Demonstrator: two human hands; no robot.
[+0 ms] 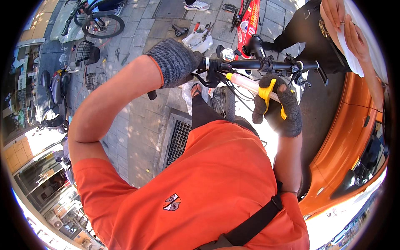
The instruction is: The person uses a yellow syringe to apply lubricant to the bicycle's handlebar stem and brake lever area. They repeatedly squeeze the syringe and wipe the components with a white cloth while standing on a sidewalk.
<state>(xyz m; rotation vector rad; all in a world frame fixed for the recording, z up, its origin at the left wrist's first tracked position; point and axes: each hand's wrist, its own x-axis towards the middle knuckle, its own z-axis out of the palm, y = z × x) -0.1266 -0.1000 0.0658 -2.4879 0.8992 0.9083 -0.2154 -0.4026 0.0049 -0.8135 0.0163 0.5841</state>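
Left hand [174, 62] closed round the handlebar [246, 64], fingertips obscured. Right hand [287, 109] partly curled, gripping the yellow-handled clear tube [246, 83] just beside the handlebar; tube's rear end hidden.

Grey paving [137, 100], white container [201, 40], dark bicycle [101, 26]

Black handlebar [246, 64] runs left to right, left part in my left hand [175, 62]. Pale tube [246, 82], yellow tip, yellow handle, in my right hand [281, 108]; slanted, tip far-left.
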